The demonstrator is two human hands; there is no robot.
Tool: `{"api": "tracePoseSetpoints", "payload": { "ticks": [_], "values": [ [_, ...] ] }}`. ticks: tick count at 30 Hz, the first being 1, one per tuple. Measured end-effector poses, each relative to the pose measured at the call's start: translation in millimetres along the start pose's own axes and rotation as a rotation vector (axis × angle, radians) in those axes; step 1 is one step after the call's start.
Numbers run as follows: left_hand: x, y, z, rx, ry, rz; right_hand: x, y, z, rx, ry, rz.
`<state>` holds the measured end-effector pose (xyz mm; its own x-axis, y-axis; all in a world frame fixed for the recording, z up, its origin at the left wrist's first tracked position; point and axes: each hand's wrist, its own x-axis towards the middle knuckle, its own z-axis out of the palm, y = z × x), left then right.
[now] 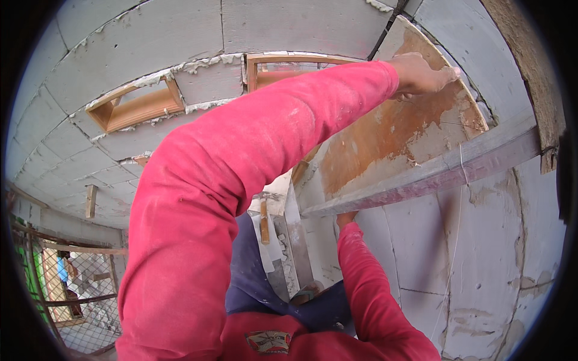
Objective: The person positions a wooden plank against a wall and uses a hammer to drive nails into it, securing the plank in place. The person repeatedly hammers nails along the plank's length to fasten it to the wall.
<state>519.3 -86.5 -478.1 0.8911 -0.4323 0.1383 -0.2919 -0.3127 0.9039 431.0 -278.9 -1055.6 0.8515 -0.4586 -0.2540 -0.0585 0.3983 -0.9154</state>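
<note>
My left arm, in a pink-red sleeve, crosses the view to the upper right. My left hand (424, 73) is closed over the upper edge of a wall strip (391, 135) with brown damp patches on pale plaster. What its curled fingers hold, if anything, cannot be made out. A long metal straightedge (421, 177) runs slantwise along the strip's lower side. My right hand (347, 219) grips its near end from below, the fingers mostly hidden behind it. A thin string (461, 207) loops over the bar and hangs down the block wall.
Wooden frames (141, 108) sit in openings of the grey block wall (150, 30). A wooden-handled tool (264, 221) lies between my arms, above my legs. A rough timber (530, 72) stands at right. Wire mesh (84, 295) is at lower left.
</note>
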Motion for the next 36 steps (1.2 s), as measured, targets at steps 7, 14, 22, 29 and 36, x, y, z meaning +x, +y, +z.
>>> {"api": "tracePoseSetpoints", "payload": {
  "ticks": [7,14,22,29,36],
  "values": [
    [-60.5,-207.6,95.9,-0.382,0.612,-0.125,32.4,37.3,-33.5,-0.482,-0.059,-0.168],
    [-103.6,-317.1,190.1,-0.276,0.057,-0.238,16.7,6.6,-61.5,-0.543,-0.151,-0.056],
    [-79.4,-311.9,187.4,-0.124,-0.050,-0.122,22.1,-4.7,-54.6,-0.577,-0.147,-0.030],
    [-63.6,-323.3,213.2,-0.167,0.029,-0.137,17.4,-14.1,-66.8,-0.599,-0.130,-0.015],
    [-62.4,-330.7,221.9,-0.151,0.046,-0.122,13.3,-8.8,-68.1,-0.592,-0.118,0.006]
  ]
}}
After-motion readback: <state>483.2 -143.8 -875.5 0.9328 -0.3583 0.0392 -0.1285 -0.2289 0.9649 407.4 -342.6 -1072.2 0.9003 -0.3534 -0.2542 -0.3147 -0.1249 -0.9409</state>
